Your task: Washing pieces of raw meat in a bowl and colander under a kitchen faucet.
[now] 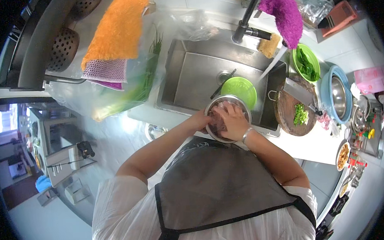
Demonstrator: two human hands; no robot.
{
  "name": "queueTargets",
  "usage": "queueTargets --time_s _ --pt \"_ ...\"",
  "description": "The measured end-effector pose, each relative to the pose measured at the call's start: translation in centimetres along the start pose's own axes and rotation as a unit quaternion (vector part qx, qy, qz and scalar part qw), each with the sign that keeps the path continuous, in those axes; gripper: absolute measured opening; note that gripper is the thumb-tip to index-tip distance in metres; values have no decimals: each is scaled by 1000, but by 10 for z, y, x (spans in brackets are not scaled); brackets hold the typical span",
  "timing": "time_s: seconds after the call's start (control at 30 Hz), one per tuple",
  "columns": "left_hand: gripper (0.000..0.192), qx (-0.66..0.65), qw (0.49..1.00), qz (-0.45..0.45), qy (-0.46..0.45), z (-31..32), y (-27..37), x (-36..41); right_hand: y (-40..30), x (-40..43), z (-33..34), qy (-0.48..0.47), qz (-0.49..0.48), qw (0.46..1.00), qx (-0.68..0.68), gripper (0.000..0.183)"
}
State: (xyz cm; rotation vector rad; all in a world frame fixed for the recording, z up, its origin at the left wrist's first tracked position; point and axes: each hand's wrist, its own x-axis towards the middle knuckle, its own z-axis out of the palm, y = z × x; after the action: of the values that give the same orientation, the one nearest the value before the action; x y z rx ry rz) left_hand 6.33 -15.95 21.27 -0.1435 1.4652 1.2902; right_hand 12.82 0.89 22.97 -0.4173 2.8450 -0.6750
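Observation:
My left hand (201,120) grips a round metal bowl (226,96) by its left side, with the thumb over the rim. Pinkish pieces of raw meat (216,122) lie inside the bowl. My right hand (234,121), with a bangle at its wrist, reaches into the bowl and rests on the meat; its fingertips are partly hidden. The bowl is at the near edge of a stainless steel sink (196,77), close to my apron. Just beyond it a green plastic bowl (239,89) stands in the sink under running water (273,63).
Right of the sink, a round wooden chopping board (284,115) bears a cleaver (297,91) and chopped greens (299,114). Behind it stands a green basin (316,59) of leaves. A black faucet (239,34) rises behind the sink. Left lies a plastic bag of scallions (129,99).

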Motion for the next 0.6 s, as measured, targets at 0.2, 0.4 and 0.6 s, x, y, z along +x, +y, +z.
queueTargets --time_s 0.2,0.4,0.6 --pt "43 193 957 187 109 10 -14 13 -7 6 8 -97 102 989 -52 44" --pt "41 257 913 295 118 5 -29 21 16 11 31 -78 71 994 -26 29" --pt "38 290 922 225 125 7 -23 12 2 -10 12 -38 42 997 -45 35"
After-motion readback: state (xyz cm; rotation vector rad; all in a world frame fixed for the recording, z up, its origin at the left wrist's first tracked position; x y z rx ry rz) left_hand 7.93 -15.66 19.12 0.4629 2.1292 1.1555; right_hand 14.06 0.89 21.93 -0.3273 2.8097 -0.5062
